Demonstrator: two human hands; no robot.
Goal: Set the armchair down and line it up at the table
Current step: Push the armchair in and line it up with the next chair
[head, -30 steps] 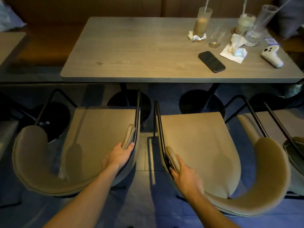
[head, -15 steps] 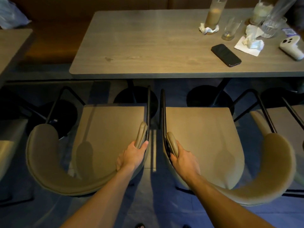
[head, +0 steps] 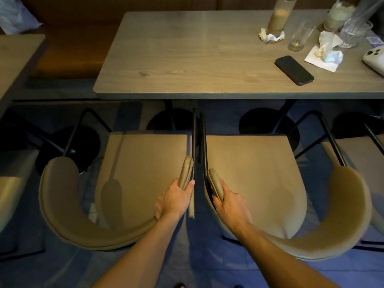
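Two tan armchairs with black metal frames stand side by side before the grey wooden table (head: 187, 59). My left hand (head: 174, 201) grips the right armrest pad of the left armchair (head: 141, 173). My right hand (head: 230, 206) grips the left armrest pad of the right armchair (head: 253, 175). The inner armrest bars of the two chairs almost touch. Both seats face the table's near edge, with their front edges a little short of it.
On the table's right part lie a black phone (head: 294, 70), crumpled napkins (head: 326, 53), several glasses (head: 300, 36) and a white device (head: 374, 59). Black round table bases (head: 268, 125) stand under it. Another chair (head: 361, 150) is at right, a second table (head: 14, 59) at left, a brown bench behind.
The two chairs have come closer together, so the gap between their inner armrests has nearly closed. The view has shifted left, and both hands have kept their hold on the armrests.
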